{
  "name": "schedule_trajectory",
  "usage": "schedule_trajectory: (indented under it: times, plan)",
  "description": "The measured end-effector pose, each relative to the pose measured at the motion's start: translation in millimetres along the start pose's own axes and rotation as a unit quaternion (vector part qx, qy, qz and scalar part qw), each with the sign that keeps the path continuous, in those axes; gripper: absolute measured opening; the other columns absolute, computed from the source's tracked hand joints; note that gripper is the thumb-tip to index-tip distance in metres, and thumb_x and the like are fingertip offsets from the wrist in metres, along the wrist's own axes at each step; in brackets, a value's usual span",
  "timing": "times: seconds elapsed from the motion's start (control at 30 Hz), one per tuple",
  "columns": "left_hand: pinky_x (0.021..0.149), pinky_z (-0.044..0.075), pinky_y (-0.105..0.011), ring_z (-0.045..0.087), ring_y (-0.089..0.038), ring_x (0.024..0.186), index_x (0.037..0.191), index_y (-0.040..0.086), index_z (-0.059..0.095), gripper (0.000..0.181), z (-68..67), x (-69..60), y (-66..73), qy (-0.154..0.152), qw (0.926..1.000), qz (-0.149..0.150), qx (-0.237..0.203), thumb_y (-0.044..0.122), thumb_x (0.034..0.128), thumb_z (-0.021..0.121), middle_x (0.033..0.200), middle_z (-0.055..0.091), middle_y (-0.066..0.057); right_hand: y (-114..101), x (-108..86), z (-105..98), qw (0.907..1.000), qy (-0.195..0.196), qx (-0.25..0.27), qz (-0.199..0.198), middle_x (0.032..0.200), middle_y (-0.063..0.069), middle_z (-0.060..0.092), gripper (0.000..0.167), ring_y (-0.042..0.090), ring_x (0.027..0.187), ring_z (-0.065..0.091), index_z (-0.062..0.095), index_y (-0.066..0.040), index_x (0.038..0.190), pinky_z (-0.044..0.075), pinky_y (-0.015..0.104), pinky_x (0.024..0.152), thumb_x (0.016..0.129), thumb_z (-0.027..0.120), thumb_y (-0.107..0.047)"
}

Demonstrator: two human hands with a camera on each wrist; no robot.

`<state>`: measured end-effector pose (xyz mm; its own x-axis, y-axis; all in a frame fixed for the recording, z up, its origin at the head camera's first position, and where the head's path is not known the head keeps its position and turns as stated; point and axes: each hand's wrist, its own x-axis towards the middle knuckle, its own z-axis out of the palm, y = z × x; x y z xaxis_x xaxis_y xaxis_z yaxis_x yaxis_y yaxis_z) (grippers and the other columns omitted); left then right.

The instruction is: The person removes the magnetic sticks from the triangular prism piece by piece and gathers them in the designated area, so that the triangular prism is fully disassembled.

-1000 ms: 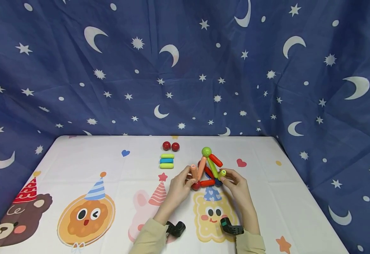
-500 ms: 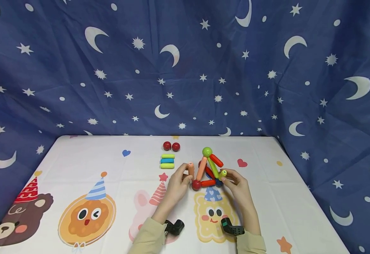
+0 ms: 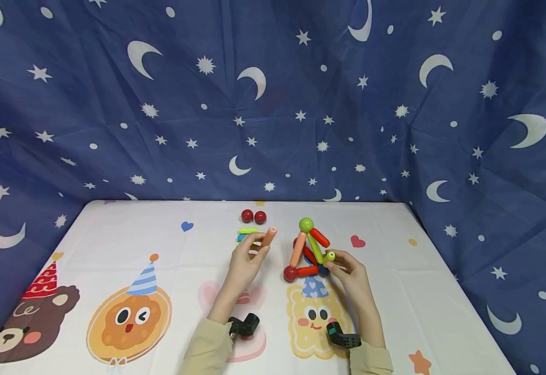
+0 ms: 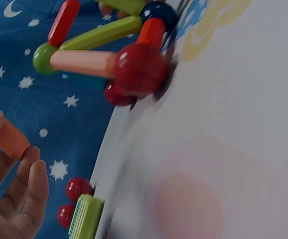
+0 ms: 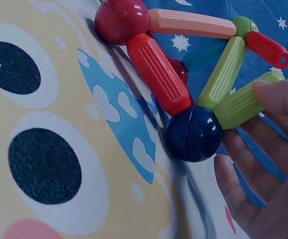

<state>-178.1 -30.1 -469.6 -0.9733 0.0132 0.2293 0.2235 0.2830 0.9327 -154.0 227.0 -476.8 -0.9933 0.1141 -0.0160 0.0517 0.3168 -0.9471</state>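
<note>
My left hand (image 3: 246,262) pinches an orange magnetic stick (image 3: 269,237) between thumb and fingers, raised in the air left of a frame of magnetic sticks and balls. In the frame, a salmon stick (image 3: 298,249) leans from a red ball (image 5: 122,21) up to a green ball (image 3: 306,225), which also bears a red stick (image 3: 319,237) pointing outward. A dark blue ball (image 5: 194,133) forms the near right corner. There my right hand (image 3: 350,271) pinches a yellow-green stick (image 5: 248,102) that touches the blue ball and slants upward. The frame's back is partly hidden.
Two loose red balls (image 3: 253,216) lie at the back of the table. Just in front of them, a short row of green and blue sticks (image 3: 247,230) is partly covered by my left hand. The table is spread with a white printed cloth (image 3: 422,307), and a blue curtain (image 3: 273,99) hangs behind.
My left hand has carried the orange stick away from the red ball, left and back toward the loose sticks. The right hand keeps its grip on the green stick and stays in place.
</note>
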Motion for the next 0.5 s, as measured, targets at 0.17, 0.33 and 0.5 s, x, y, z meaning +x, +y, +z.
schedule_trajectory:
  times: [0.17,0.33,0.5]
  plan:
    - [0.070,0.051,-0.019,0.062,-0.019,0.086,0.115,0.012,0.066,0.028,-15.8,6.0,-7.0,0.033,0.9994,0.001,-0.014,0.010,0.0871,0.069,0.106,0.065,-0.010,0.1,0.1,-1.8,1.0000,0.003,-0.005,-0.004,0.119,0.013,0.066,0.030,0.000,0.095,0.061,0.064,-0.008,0.120,0.047,0.014,0.087,0.091,0.063,-0.009]
    - [0.072,0.049,-0.018,0.058,-0.018,0.087,0.115,0.011,0.066,0.029,-32.8,9.1,-12.3,0.057,0.9979,-0.027,-0.008,0.009,0.0862,0.070,0.110,0.065,-0.009,-0.3,0.5,-1.6,1.0000,0.004,-0.003,-0.004,0.119,0.015,0.065,0.030,0.002,0.096,0.061,0.064,-0.007,0.121,0.048,0.013,0.086,0.091,0.064,-0.010]
    - [0.072,0.047,-0.019,0.057,-0.020,0.089,0.117,0.010,0.065,0.031,-52.4,15.2,-16.7,0.075,0.9958,-0.046,0.023,0.010,0.0862,0.070,0.114,0.065,-0.011,-3.2,-1.1,0.7,1.0000,-0.004,0.008,0.003,0.121,0.016,0.064,0.032,0.003,0.097,0.060,0.062,-0.006,0.123,0.048,0.013,0.085,0.091,0.063,-0.010]
